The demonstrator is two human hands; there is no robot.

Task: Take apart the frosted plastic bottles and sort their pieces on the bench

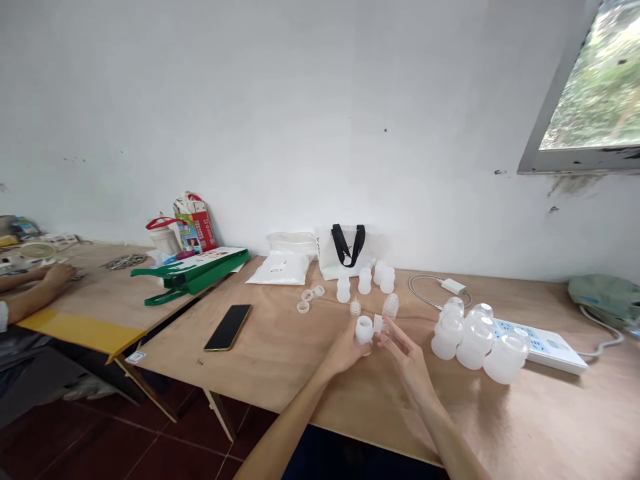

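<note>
My left hand [350, 348] is closed around a white translucent baby bottle body [365, 329], its round mouth tilted toward me. Right beside that mouth, my right hand [401, 351] pinches a small clear ring-shaped bottle part [379, 323] between thumb and fingers. Just beyond my hands stand a small nipple piece [355, 306] and a clear dome cap [391, 305]. A few loose rings [303, 307] lie farther left. Several white bottle bodies [343, 289] stand behind. On my right, several capped bottles [476, 339] stand in a group.
A black phone [227, 327] lies left, with a white plastic package [281, 267] and a white bag [327, 265] near the wall. At right are a power strip [545, 343] and a charger [453, 287]. A green bag [193, 273] and another person's hand [60, 275] are at the adjoining table.
</note>
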